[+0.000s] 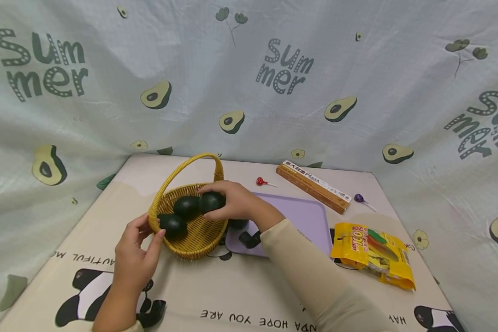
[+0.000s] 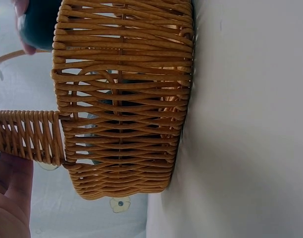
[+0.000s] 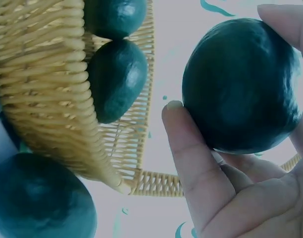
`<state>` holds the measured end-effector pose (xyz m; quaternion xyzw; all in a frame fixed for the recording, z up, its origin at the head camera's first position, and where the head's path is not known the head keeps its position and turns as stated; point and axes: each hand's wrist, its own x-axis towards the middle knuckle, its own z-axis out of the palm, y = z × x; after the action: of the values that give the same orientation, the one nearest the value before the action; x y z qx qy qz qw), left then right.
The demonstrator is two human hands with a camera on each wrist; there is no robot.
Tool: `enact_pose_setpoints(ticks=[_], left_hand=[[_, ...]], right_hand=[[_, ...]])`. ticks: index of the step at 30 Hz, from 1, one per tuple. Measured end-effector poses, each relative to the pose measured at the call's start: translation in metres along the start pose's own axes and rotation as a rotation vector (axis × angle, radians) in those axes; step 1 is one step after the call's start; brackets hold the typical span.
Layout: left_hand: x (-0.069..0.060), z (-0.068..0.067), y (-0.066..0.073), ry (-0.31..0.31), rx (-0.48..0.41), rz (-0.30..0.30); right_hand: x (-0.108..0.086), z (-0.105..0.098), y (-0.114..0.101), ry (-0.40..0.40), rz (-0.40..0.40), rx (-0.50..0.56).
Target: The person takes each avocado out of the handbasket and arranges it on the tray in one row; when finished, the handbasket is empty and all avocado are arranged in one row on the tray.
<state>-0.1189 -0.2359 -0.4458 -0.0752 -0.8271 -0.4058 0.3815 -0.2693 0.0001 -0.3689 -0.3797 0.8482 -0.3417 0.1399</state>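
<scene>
Where the lavender tray (image 1: 311, 216) spreads right of centre, the yellow wicker basket (image 1: 191, 253) stands just beside it, left of centre. Left hand (image 1: 134, 251) grips the basket at the foot of its handle; right hand (image 1: 242, 203) holds a dark green avocado (image 1: 212, 201) over the basket's upper right. Two more avocados (image 1: 186, 207) lie inside; a fourth avocado (image 1: 238, 223), part hidden, sits at the tray's left edge. Step in hand, likely: shifting avocados between tray and basket, direction uncertain. Next move calls for a steadied basket and clearance over the rim.
</scene>
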Motion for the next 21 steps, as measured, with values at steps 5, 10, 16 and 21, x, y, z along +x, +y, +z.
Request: enact_pose_setpoints(ticks=[5,10,16,21], left_hand=[[0.0,-0.001,0.001,-0.005,0.003,-0.006],[0.0,-0.001,0.001,-0.005,0.007,-0.002],[-0.001,-0.002,0.003,-0.015,0.014,-0.027],[0.0,-0.002,0.005,-0.005,-0.005,-0.014]], right_hand=[[-0.007,-0.001,0.006,0.028,-0.01,0.068],[-0.014,-0.002,0.013,0.09,-0.01,0.115],[-0.023,-0.004,0.023,0.163,0.027,0.136],[-0.029,-0.007,0.033,0.212,0.053,0.072]])
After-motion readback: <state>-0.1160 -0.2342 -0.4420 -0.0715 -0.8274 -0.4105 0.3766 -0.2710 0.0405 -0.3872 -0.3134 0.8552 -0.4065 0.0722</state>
